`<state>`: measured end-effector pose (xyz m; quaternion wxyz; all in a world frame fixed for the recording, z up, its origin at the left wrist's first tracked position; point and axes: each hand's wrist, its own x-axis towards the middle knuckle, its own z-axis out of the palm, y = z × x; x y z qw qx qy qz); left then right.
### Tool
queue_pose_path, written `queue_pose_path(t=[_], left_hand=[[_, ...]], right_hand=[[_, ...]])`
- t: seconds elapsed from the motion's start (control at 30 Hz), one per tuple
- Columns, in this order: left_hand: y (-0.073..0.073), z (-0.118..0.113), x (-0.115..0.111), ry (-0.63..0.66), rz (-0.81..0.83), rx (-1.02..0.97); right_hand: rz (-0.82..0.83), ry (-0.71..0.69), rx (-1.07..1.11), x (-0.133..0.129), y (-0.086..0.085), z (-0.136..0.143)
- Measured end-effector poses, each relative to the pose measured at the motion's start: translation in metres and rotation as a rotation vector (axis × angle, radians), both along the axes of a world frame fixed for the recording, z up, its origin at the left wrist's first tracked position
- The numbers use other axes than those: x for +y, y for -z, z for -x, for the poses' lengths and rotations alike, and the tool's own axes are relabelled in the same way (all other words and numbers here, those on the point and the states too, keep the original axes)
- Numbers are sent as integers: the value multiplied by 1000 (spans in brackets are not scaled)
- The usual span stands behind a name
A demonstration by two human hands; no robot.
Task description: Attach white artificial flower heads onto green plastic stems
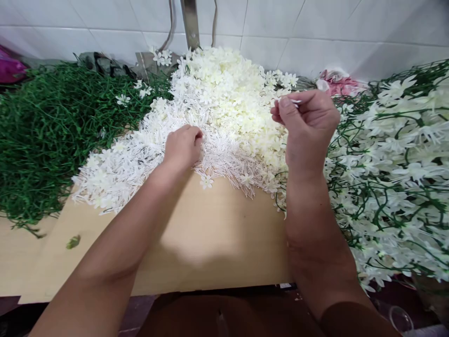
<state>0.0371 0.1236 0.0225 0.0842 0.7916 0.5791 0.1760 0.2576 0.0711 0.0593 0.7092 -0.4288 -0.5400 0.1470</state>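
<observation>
One small white piece [295, 102] sits at upper right of centre, pinched between the right hand's [308, 119] thumb and fingers. At centre, the left hand [184, 144], fingers curled, touches white stamens [224, 157]; whether it grips any is unclear.

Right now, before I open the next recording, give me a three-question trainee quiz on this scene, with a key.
1. True or false: the leafy green pile lies left of the cream blossoms.
2. Where is the left hand?
a) on the tiled wall
b) at the white strands
c) on the pink cloth
3. Fill in: the fingers of the ____ hand pinch a small white piece.

Key: 1 true; 2 b; 3 right
</observation>
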Motion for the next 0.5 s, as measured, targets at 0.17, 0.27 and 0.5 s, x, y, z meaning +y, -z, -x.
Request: queue_pose_path(t=[0.17,0.27,0.5], left_hand=[[-8,-40,-17,181,-81,-50],[-6,-79,-25,348,-36,68],[-6,-75,-12,275,-55,-203]], right_hand=[[-70,25,66,-6,-13,-7],[-55,0,-7,-7,-11,-3],[167,-149,-164,-7,5,20]])
